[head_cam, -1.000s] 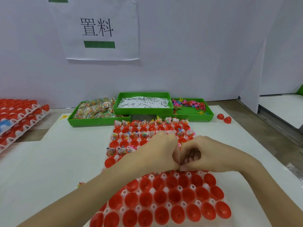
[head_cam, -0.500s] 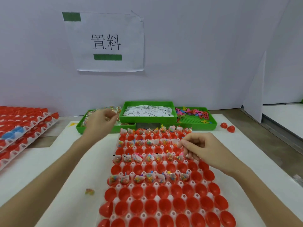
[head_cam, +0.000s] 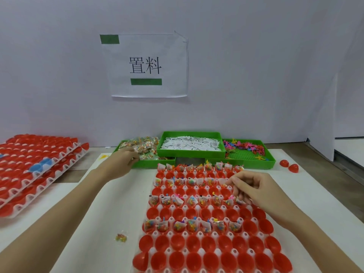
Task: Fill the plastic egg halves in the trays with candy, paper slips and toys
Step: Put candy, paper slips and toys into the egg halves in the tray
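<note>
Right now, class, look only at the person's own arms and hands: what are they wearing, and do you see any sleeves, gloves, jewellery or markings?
Nothing is worn that shows. Both forearms are bare as far as the picture's edge, with no sleeves or cuffs in view. The left hand and the right hand are ungloved, with no rings, watch, bracelets, tape or markings visible. Fingernail detail is too small to tell.

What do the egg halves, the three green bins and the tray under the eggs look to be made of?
Egg halves: glossy red moulded plastic, going by the highlights on their rims. Green bins: rigid, smooth plastic with a slight sheen; the right bin's floor has a studded grid texture. Tray: white formed material with raised posts, probably thin plastic, though moulded pulp can't be ruled out.
</note>
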Available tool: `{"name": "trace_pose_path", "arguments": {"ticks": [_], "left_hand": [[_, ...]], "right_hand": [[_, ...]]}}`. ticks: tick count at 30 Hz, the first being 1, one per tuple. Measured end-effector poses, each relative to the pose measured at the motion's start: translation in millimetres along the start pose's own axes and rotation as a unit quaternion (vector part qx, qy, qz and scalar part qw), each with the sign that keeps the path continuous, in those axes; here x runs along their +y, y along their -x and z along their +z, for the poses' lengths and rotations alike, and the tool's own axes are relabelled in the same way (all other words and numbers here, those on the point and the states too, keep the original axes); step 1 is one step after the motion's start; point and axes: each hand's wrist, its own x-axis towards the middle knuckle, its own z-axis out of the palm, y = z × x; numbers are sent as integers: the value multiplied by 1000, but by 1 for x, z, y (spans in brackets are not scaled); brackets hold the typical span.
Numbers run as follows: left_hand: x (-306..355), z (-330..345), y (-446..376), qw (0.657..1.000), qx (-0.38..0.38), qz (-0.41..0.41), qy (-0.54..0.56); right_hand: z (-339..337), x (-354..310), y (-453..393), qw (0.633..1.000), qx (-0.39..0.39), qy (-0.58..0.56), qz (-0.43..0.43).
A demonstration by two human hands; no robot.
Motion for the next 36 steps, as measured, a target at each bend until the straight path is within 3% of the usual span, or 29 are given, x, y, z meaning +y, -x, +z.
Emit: {"name": "trace_pose_path", "arguments": {"ticks": [12,21,27,32,36], "left_hand": [[7,-12,-8,999,7,-22,40],[20,-14,13,983,167,8,79],[73,-2,49,925,235,-51,295],[111,-1,78,862,225,-68,448],[120,-5,86,831,193,-79,515]], "right_hand": [[-1,0,0,1000,14,-12,4],[-7,5,0,1000,28,-8,1],[-6,8,-1,999,32,0,-7],[3,9,-7,997,63,30,-33],[10,3,-26,985,71,146,-66]]}}
